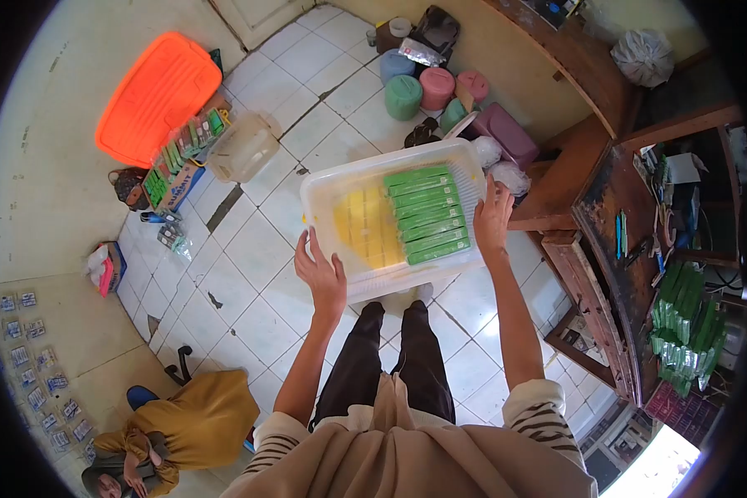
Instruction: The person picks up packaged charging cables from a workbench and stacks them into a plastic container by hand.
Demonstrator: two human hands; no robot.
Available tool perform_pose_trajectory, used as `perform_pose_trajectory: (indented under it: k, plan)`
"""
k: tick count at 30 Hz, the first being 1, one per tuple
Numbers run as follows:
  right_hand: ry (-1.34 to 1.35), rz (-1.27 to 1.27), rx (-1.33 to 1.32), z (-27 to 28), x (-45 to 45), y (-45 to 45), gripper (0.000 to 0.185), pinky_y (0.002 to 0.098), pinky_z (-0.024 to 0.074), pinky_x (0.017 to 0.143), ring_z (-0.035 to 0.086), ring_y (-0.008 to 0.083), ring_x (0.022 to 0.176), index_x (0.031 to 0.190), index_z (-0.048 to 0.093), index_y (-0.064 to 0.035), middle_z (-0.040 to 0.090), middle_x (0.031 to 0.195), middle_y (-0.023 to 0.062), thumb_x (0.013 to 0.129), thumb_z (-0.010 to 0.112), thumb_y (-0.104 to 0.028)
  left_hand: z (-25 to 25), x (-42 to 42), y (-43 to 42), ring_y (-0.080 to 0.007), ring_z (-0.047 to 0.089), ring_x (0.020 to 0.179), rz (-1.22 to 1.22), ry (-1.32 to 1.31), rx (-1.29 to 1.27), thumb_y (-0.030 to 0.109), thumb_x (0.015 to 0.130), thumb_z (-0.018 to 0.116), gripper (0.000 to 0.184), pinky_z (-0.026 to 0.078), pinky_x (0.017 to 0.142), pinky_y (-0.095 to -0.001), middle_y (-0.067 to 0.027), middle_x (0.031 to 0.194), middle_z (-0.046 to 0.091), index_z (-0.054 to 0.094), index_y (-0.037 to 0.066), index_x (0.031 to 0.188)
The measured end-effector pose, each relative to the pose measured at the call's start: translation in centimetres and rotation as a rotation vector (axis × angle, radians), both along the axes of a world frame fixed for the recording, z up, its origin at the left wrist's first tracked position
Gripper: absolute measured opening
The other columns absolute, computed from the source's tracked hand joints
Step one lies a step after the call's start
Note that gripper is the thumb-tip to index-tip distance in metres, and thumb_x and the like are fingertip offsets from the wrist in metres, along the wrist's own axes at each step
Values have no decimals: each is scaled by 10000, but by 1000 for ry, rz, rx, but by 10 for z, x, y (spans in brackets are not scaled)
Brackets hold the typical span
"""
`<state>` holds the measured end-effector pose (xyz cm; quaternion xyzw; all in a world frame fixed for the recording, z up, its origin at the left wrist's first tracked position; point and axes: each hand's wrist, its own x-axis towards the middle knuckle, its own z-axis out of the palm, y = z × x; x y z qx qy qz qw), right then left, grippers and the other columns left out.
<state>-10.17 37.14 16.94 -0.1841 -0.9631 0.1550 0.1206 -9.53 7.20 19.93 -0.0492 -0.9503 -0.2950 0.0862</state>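
Left hand point(322, 272), right hand point(492, 217), arms point(513, 319) outstretched

A translucent tub point(328, 195) — upright, open-topped — holds a row of green packets point(427, 216) beside yellow contents point(363, 224).

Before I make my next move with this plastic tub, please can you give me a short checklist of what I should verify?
1. Right hand at the right edge of the tub: ok.
2. Left hand at the opposite edge: ok.
3. Firm grip on both sides: cannot tell; the undersides of the edges are hidden.
4. Green packs inside the tub: ok, lying in one column.
5. Green packs spread over the whole tub: not ok, they lie in its right half.
6. Tub lifted from the floor: cannot tell from this angle.
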Motion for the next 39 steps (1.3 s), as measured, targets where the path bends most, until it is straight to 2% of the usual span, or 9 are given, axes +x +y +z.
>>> perform_pose_trajectory:
  k: [2,4,6,13,20,29,33,36,39]
  plan:
    - [109,82,150,2,1,-12,559,416,351,929,405,319,1083,1284,363,-16,417,1150,155,744,488,57,4,-16,14,-312,393,1136,-8,39,-23,-17,812,444,550,296,980,-393,-196,1249,366,261,1,1330]
    - [-36,406,24,-28,-5,-23,587,425,324,972,355,331,1161,1303,334,-11,364,1266,157,757,548,-18,-32,-42,31,-316,391,1147,-247,-65,431,65,843,470,539,269,1002,-379,-221,1258,359,255,-18,1330]
    - [-95,434,34,-38,-20,-37,648,440,309,987,317,344,1200,1319,307,-19,318,1314,160,747,599,-104,-100,-67,57,-283,332,1225,-91,-556,898,142,886,463,564,219,1038,-358,-209,1336,309,193,-11,1358]
    - [-379,397,138,-85,-43,-26,997,525,254,1010,157,414,1292,1380,189,-81,114,1435,168,612,749,-384,-152,-100,121,-277,227,1305,16,-896,1025,158,909,429,591,203,1049,-321,-203,1410,210,109,-28,1370]
    - [-388,488,29,-100,-43,-12,1036,524,249,1015,118,421,1302,1383,187,-88,94,1433,195,578,771,-376,-195,-88,116,-289,171,1324,-283,-528,627,52,894,350,566,147,1071,-315,-218,1418,173,61,-26,1375]
    - [-376,421,-31,-57,-37,-15,842,481,228,1041,123,396,1309,1364,246,-81,87,1445,157,689,713,-268,-168,-103,91,-276,127,1337,-355,-567,604,151,902,416,654,131,1077,-334,-201,1443,85,2,-4,1383]
    - [78,365,-400,60,20,-28,435,394,319,988,342,353,1226,1216,458,-35,335,1345,181,795,566,-33,-41,-69,54,-240,164,1330,-471,-494,542,221,916,444,647,129,1068,-318,-153,1435,190,51,39,1397]
    - [269,199,-348,96,102,-36,295,405,402,886,486,357,1049,1076,542,-13,519,1121,172,783,534,22,11,-5,24,-245,348,1250,-537,-284,677,143,906,448,430,233,1034,-336,-167,1305,415,349,-18,1292]
    - [277,-59,-387,82,196,-52,153,389,443,761,548,340,868,937,566,5,575,916,175,804,497,37,26,60,4,-233,589,902,-674,-407,629,70,885,455,203,445,796,-319,-148,965,602,556,-24,1034]
